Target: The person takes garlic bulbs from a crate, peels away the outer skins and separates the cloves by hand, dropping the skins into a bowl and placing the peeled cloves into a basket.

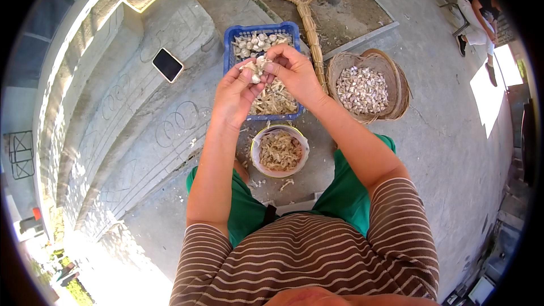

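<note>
Both my hands meet over a blue plastic crate [228, 56] and hold a garlic bulb [256, 69] whose papery skin is partly loose. My left hand [233, 88] grips it from the left, thumb and fingers closed around it. From the right, my right hand [294, 76] pinches it between thumb and fingers. Whole garlic bulbs [258, 43] lie in the far part of the crate, and dry skins and stalks [275, 101] fill the near part. Below the crate, between my legs, stands a white bucket [255, 158] full of garlic skins [280, 151].
Right of the crate, a woven basket [335, 71] holds many separated garlic cloves [362, 90]. A straw broom [309, 22] lies between crate and basket. A phone [168, 65] rests on the concrete step [170, 28] at left. Another person [479, 14] sits at the far right.
</note>
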Motion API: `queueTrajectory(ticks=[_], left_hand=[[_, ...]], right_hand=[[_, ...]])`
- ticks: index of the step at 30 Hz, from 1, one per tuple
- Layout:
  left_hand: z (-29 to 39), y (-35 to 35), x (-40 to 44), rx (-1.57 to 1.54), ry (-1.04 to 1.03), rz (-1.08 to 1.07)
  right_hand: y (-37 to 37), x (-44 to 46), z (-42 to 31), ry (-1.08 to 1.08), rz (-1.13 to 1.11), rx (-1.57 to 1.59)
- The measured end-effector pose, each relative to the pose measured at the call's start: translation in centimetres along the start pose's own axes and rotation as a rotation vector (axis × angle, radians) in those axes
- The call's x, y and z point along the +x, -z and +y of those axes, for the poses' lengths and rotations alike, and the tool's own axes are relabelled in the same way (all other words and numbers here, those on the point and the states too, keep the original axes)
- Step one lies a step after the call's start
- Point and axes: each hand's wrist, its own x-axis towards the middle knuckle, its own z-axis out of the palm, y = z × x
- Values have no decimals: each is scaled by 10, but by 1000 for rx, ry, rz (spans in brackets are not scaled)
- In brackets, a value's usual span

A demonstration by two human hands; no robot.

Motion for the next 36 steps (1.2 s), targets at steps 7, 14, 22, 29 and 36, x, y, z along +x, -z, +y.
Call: queueTrajectory(ticks=[7,14,22,29,36], left_hand=[[6,-5,-1,-86,-13,-26],[7,-16,-5,154,-16,27],[1,-19,-5,282,-68,80],[0,-14,-4,629,-219,55],[-5,-31,-9,909,-385,171]], right_hand=[[-5,1,-4,-89,62,215],[-2,0,0,-106,-41,99],[-1,-2,-2,-103,-65,9],[-7,-7,-9,-120,-19,68],[-8,-7,-6,-102,41,18]])
